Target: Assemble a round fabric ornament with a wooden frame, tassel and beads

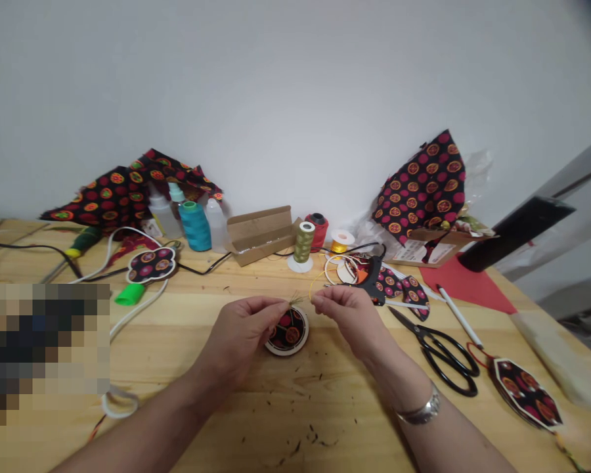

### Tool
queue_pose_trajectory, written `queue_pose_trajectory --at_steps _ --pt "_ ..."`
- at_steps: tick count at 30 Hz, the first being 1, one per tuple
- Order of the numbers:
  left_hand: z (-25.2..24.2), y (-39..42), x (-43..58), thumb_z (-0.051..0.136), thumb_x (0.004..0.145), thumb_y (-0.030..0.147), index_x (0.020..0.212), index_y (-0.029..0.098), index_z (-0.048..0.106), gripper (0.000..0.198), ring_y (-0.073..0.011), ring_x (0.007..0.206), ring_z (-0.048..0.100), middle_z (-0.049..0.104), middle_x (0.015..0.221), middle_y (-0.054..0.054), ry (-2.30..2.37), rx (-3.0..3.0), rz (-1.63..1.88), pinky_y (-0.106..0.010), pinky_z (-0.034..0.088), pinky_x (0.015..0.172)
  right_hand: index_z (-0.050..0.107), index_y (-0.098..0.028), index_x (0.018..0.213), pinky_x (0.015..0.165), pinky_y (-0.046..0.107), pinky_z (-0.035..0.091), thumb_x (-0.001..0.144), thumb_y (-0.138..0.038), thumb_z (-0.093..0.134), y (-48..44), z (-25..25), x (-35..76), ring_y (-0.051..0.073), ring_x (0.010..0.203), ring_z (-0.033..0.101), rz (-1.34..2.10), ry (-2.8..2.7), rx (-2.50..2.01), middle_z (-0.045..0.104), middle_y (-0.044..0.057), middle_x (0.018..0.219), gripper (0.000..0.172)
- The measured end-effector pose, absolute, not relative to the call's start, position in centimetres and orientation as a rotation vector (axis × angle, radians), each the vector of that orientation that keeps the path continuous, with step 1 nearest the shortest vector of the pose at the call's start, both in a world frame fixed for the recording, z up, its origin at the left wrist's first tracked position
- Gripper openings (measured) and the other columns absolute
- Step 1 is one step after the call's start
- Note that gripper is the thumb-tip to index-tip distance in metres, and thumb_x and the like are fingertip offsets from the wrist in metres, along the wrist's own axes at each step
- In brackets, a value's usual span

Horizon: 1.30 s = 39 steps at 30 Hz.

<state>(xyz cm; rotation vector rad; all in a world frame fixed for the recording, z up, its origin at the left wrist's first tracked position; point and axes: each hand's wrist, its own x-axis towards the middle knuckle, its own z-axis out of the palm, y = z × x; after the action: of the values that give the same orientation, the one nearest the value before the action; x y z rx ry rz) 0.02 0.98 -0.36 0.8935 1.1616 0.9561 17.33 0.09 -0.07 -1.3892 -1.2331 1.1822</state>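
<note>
A round disc (289,333) with dark patterned fabric and a pale rim lies on the wooden table. Over its upper left edge, my left hand (249,325) is closed in a pinch on a small bunch of olive-green threads (298,299), whose loose ends stick out to the right. Just right of the disc, my right hand (352,318), with a silver bracelet at the wrist, pinches a thin yellow cord (311,284). The cord curves up from its fingertips. A small gap separates the two hands.
Black scissors (436,351) lie right of my right hand. Behind stand an olive thread spool (304,244), a yellow cord spool (342,243), an open cardboard box (261,236) and a teal thread cone (196,226). An octagonal fabric piece (526,394) lies right. Dark scraps dot the front.
</note>
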Motion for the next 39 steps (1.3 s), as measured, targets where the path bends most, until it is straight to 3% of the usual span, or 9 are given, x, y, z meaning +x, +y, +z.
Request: queue_pose_trajectory --at_steps 8,14,22,27,31,39 --pt "-0.45 1.00 -0.10 0.079 0.061 0.036 0.067 0.014 0.074 0.024 -0.0059 0.042 0.036 0.050 0.043 0.006 1.160 0.922 0.938 -0.019 0.028 0.042 0.060 -0.017 0.059 0.056 0.026 0.031 0.069 -0.035 0.065 0.17 -0.04 17.38 0.010 0.053 0.040 1.172 -1.169 -1.395 0.053 -0.003 0.056 0.022" --pt "-0.35 1.04 0.04 0.078 0.062 0.034 0.066 0.014 0.074 0.021 -0.0071 0.045 0.041 0.054 0.045 0.005 1.125 0.892 0.956 -0.019 0.034 0.046 0.069 -0.015 0.067 0.061 0.027 0.035 0.073 -0.045 0.064 0.01 0.25 17.29 0.012 0.058 0.048 1.272 -1.192 -1.348 0.063 0.001 0.064 0.031" --pt "-0.43 0.99 -0.05 0.078 0.061 0.033 0.068 0.015 0.075 0.020 -0.0089 0.046 0.045 0.058 0.048 0.003 1.143 0.899 0.951 -0.020 0.035 0.048 0.069 -0.016 0.062 0.063 0.027 0.039 0.058 -0.032 0.076 0.05 0.31 17.25 0.010 0.056 0.049 1.414 -1.073 -1.338 0.064 -0.002 0.059 0.018" --pt "-0.34 0.99 -0.18 0.076 0.064 0.036 0.069 0.015 0.076 0.021 -0.0063 0.041 0.033 0.047 0.041 0.007 1.118 1.003 0.877 -0.020 0.028 0.043 0.066 -0.016 0.059 0.059 0.025 0.037 0.057 -0.031 0.076 0.08 0.53 17.31 0.009 0.053 0.046 1.385 -1.050 -1.338 0.061 -0.003 0.055 0.018" --pt "0.25 0.72 -0.12 0.074 0.064 0.031 0.064 0.016 0.076 0.015 -0.0075 0.044 0.038 0.058 0.048 0.003 1.092 1.104 0.782 -0.021 0.030 0.046 0.067 -0.015 0.061 0.060 0.025 0.036 0.057 -0.030 0.075 0.12 0.32 17.49 0.009 0.053 0.046 1.383 -1.064 -1.340 0.061 -0.003 0.056 0.017" --pt "0.03 0.20 0.00 0.069 0.066 0.025 0.059 0.017 0.075 0.012 -0.0130 0.054 0.051 0.063 0.055 0.000 1.022 1.332 0.642 -0.024 0.038 0.054 0.066 -0.016 0.062 0.059 0.025 0.036 0.067 -0.025 0.067 -0.17 0.36 17.61 0.010 0.057 0.046 1.302 -1.391 -1.307 0.059 -0.003 0.057 0.010"
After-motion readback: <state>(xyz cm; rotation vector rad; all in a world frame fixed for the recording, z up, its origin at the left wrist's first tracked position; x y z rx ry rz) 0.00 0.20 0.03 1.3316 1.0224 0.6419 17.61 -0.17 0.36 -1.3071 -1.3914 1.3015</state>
